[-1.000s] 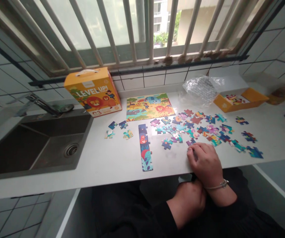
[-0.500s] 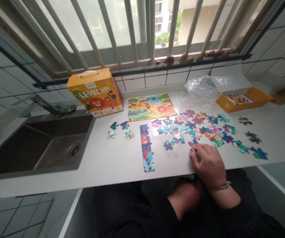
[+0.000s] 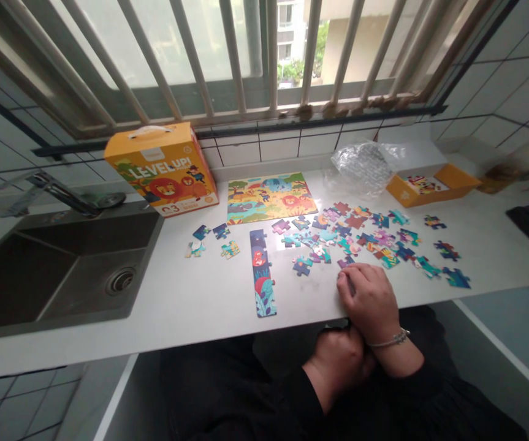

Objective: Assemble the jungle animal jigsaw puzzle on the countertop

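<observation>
My right hand [image 3: 368,298] rests on the white counter [image 3: 190,306] near its front edge. Its fingers are curled under, knuckles up, and what they cover is hidden. A bracelet circles its wrist. Just beyond its fingertips lie several loose puzzle pieces [image 3: 365,236], spread to the right. A joined strip of pieces [image 3: 260,272] lies to the hand's left. My left hand [image 3: 338,361] sits below the counter edge, tucked against the right wrist with its fingers hidden. The reference picture [image 3: 268,197] lies flat further back.
An orange puzzle box [image 3: 163,166] stands against the tiled wall left of the picture. A dark sink [image 3: 62,269] with a tap fills the left. A crumpled clear bag [image 3: 365,165] and an open orange tray [image 3: 432,184] sit at the back right. A barred window runs above.
The view has shifted slightly. My right hand stays curled at the same spot on the counter, and my left hand stays low against the right wrist.
</observation>
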The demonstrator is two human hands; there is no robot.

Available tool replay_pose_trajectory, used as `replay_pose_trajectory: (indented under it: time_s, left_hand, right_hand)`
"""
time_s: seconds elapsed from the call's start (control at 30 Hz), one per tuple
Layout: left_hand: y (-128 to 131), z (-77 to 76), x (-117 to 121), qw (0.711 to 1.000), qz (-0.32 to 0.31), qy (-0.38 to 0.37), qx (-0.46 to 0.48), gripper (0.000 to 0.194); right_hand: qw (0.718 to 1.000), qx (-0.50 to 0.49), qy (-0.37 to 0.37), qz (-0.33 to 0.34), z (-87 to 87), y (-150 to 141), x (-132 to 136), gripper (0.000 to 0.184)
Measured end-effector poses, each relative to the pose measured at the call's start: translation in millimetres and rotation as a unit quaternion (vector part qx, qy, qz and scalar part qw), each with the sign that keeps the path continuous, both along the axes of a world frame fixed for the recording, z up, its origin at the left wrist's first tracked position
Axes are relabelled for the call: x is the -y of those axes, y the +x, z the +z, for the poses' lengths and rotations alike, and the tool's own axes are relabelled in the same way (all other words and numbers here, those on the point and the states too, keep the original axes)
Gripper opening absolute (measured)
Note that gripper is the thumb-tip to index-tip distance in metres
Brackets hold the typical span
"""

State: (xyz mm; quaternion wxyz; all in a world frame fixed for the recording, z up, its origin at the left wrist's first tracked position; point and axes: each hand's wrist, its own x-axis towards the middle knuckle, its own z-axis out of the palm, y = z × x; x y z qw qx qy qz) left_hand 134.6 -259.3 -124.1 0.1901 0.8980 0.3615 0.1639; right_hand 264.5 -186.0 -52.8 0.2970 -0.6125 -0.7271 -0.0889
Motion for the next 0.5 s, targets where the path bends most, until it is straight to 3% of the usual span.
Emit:
replay_pose_trajectory:
  time_s: [0.2,0.33,0.5]
  left_hand:
    - [-3,3.4,0,1.000,-0.025,0.015,0.003,0.019]
    - [-5,5.4,-4,0.997,-0.034,-0.058,-0.025,0.018]
    - [-2,-8.2,-11,0.988,-0.045,-0.135,-0.061,0.032]
  right_hand:
    - [1.000,-0.016,-0.013,-0.007,1.4,-1,0,0.014]
    - [0.999,-0.038,-0.022,-0.014,1.6,-2,-1,0.013]
    - [0.998,-0.042,-0.033,-0.027,5.3,-5,-1,0.011]
